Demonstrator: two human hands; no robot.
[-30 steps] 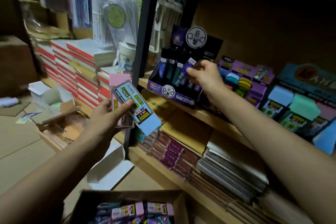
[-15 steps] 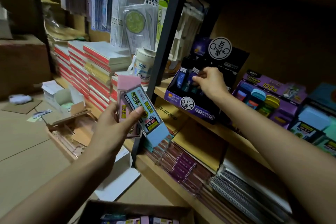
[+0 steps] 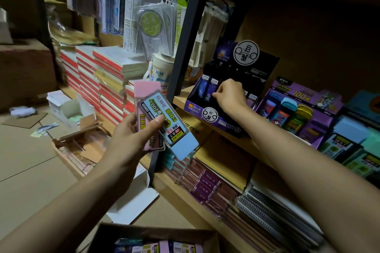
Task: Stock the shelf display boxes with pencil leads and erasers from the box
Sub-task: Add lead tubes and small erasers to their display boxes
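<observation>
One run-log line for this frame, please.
left hand: grips blue pack, pink pack | right hand: at lead tubes in display box

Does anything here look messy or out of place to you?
Yes, the floor on the left. An opened white carton lies with its flaps splayed, with paper scraps and a flattened cardboard piece beside it. The purple display box on the shelf looks tidy.

Two hands: left hand (image 3: 131, 135) and right hand (image 3: 230, 96). Two lead packs (image 3: 181, 146), one pink and one blue. Three display boxes (image 3: 216, 123). One cardboard box (image 3: 107, 236).
</observation>
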